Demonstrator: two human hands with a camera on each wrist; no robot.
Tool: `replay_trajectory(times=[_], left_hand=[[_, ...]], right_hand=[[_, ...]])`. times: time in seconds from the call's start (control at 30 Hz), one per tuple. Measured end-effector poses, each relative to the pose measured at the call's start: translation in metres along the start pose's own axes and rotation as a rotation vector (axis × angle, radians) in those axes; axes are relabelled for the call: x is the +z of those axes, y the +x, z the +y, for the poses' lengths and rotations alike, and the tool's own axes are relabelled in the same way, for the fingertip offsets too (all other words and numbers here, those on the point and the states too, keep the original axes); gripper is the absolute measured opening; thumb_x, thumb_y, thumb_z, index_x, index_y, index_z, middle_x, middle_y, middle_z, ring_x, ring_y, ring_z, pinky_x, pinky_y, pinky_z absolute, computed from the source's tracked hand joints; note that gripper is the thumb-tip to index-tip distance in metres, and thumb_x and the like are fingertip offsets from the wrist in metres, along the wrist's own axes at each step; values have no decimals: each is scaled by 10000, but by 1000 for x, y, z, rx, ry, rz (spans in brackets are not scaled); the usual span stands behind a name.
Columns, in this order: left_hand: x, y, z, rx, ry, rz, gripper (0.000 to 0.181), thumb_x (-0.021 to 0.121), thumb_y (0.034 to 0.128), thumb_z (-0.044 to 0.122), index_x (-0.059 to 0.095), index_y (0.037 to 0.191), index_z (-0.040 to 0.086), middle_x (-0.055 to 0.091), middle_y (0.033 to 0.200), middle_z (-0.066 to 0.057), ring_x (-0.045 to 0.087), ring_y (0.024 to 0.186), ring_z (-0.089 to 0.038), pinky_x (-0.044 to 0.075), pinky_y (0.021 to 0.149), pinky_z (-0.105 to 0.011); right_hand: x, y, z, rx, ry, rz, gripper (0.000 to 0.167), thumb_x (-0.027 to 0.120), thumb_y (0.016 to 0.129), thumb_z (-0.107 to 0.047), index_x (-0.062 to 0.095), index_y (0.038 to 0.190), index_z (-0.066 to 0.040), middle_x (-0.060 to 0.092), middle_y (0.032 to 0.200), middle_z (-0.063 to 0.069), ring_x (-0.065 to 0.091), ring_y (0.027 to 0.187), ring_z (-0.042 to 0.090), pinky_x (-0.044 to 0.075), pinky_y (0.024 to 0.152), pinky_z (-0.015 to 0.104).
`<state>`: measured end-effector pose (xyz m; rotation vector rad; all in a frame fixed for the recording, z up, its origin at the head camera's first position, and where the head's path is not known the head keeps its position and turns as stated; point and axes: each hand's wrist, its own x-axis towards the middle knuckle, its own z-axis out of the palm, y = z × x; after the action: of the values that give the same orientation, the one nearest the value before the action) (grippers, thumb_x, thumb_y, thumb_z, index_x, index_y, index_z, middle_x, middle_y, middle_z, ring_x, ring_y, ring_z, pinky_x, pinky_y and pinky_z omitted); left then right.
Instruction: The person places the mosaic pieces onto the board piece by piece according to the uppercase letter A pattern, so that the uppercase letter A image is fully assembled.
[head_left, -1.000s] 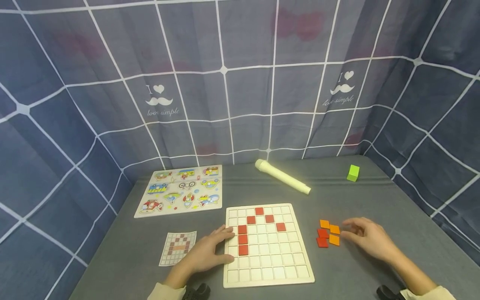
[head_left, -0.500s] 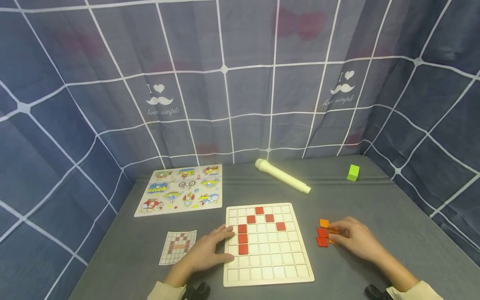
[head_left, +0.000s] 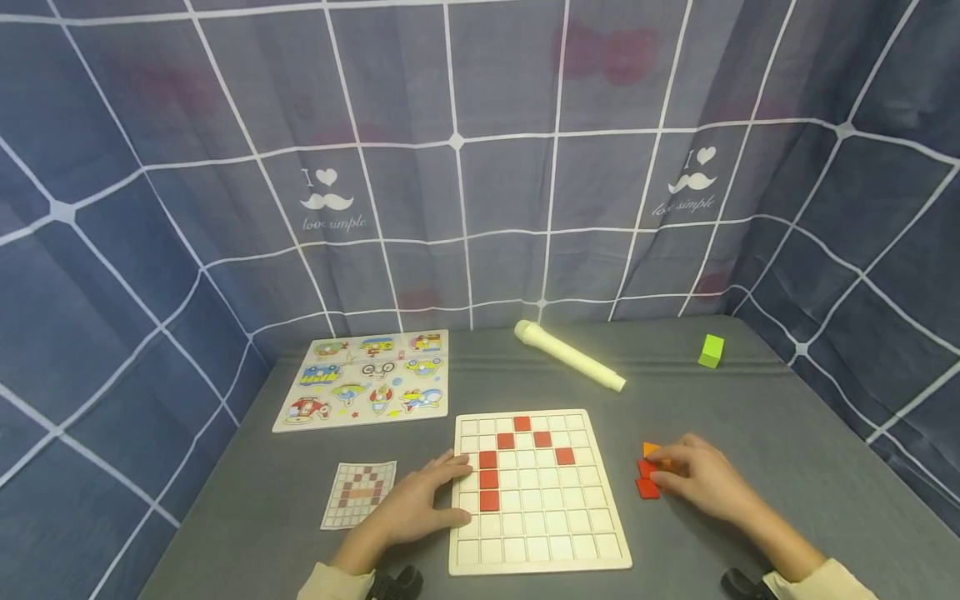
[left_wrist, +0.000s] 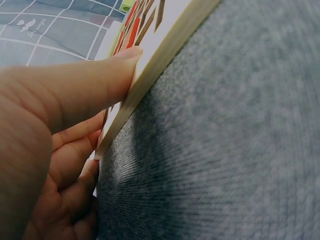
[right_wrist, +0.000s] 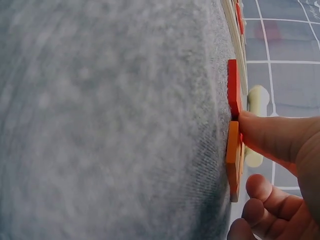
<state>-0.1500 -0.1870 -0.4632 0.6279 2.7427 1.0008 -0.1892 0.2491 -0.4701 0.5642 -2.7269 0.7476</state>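
Note:
My left hand (head_left: 420,500) rests at the left edge of a pale wooden grid board (head_left: 540,550). Its thumb (left_wrist: 107,75) lies along the board's rim in the left wrist view. Several red square tiles (head_left: 489,479) sit in the board's cells. My right hand (head_left: 708,479) hovers low over a small group of loose tiles to the right. There, red tiles (head_left: 648,489) and an orange tile (head_left: 650,448) show beside its fingertips; other orange ones are mostly covered. In the right wrist view the thumb (right_wrist: 270,135) touches the tiles where a red tile (right_wrist: 233,87) meets an orange one (right_wrist: 232,150).
A pattern card (head_left: 358,496) lies left of my left hand. Behind it is a vehicle-picture puzzle board (head_left: 360,383). A pale yellow microphone-shaped stick (head_left: 570,357) and a green block (head_left: 711,351) lie toward the back. Grid-patterned curtains (head_left: 510,183) surround the grey table.
My right hand has moved left, from beside the loose tiles to over them, covering the orange ones on the right. The left hand stays on the board. The head view has shifted slightly.

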Motion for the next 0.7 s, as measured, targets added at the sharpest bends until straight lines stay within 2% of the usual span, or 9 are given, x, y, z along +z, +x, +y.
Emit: replay_trajectory(times=[0.2,0.47,0.7], left_hand=[[0,0,1,-2,-1,2,628,722,853,446,567,1371,127,473,1529,-68,324,1469,-404,257,1046,-796],[0,-1,4,2,-5,1,623,721,855,439,566,1369,121,477,1525,-71,326,1466,-410,258,1040,-801],[-1,-2,4,-2,-4,4,615,720,858,434,569,1365,120,476,1526,-70,326,1467,-408,270,1046,-790]], right_hand=[[1,-1,1,-26,2,4,207,842,744,-217,789,941,-180,522,767,-109,393,678,-32,315,556,186],[-1,-5,5,19,-22,-41,228,838,743,-199,783,962,-168,541,792,-105,388,676,-41,314,561,186],[-4,-3,4,50,-50,-72,258,849,720,-241,750,945,-161,586,833,-73,479,739,10,389,608,224]])
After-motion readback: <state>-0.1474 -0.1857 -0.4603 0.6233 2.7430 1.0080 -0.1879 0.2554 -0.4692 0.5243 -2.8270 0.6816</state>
